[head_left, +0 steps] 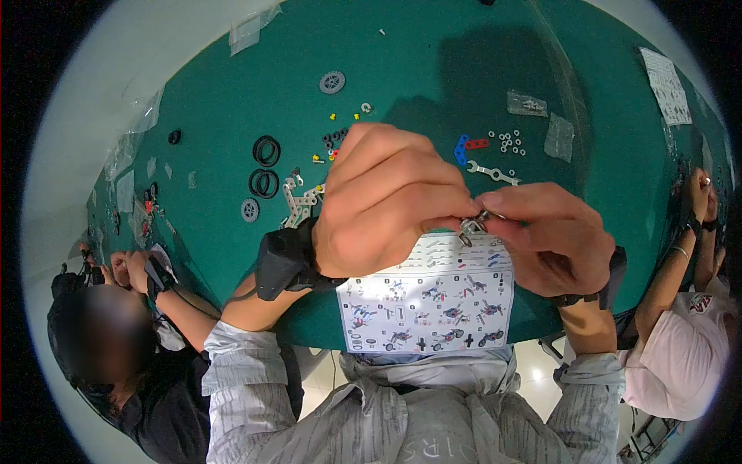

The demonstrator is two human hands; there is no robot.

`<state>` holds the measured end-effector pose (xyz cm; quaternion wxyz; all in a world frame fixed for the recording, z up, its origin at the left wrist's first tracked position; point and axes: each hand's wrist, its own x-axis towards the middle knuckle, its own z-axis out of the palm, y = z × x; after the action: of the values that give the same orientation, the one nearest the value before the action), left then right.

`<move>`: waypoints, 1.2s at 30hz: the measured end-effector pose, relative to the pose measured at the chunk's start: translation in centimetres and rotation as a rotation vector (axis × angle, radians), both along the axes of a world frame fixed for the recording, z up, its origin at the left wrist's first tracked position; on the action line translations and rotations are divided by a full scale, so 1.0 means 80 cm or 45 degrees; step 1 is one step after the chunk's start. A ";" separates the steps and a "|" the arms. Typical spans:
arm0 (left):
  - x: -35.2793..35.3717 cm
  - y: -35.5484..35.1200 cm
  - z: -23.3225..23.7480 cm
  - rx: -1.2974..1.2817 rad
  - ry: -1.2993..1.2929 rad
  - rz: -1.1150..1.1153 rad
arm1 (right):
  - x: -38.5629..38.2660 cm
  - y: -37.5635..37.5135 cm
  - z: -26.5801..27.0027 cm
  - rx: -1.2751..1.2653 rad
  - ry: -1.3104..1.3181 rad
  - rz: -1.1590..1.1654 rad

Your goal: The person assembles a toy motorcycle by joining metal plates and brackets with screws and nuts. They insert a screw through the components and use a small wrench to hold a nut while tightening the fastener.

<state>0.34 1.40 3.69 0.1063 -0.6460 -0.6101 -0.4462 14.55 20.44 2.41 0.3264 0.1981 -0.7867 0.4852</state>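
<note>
My left hand [386, 201] and my right hand [549, 236] meet above the upper edge of a printed instruction sheet [425, 313]. Fingers of both hands pinch a small metal part [468, 230] between them; its exact shape is partly covered by the fingertips. The sheet lies at the table's near edge and shows step drawings of a model motorcycle. Just beyond my right hand lies a metal wrench [493, 172]. Metal perforated strips [297, 203] lie left of my left hand, which hides some small parts beneath it.
On the green table [402, 62] are grey wheels [332, 82], black rubber tyres [267, 151], a blue bracket [461, 149], a red strip [478, 144], several white rings [510, 142] and plastic bags [527, 103]. One person [139, 340] sits at left, another [684, 340] at right.
</note>
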 end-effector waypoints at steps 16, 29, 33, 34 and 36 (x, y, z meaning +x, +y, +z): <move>0.022 0.014 -0.024 0.094 -0.037 0.293 | -0.010 -0.025 -0.004 -0.768 -0.552 -0.253; 0.024 0.004 -0.016 -0.182 -0.012 0.348 | -0.013 -0.023 -0.006 -0.887 -0.690 -0.104; 0.023 0.008 -0.017 -0.139 -0.074 0.325 | -0.014 -0.023 -0.007 -0.899 -0.702 -0.112; 0.024 0.008 -0.013 -0.156 -0.095 0.327 | -0.015 -0.022 -0.007 -0.903 -0.714 -0.112; 0.025 0.006 -0.012 -0.179 -0.130 0.320 | -0.015 -0.022 -0.008 -0.931 -0.729 -0.104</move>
<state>2.30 1.87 2.76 0.0847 -0.5469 -0.7204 -0.4180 13.32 18.68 1.80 0.1635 -0.1030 -0.6296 0.7525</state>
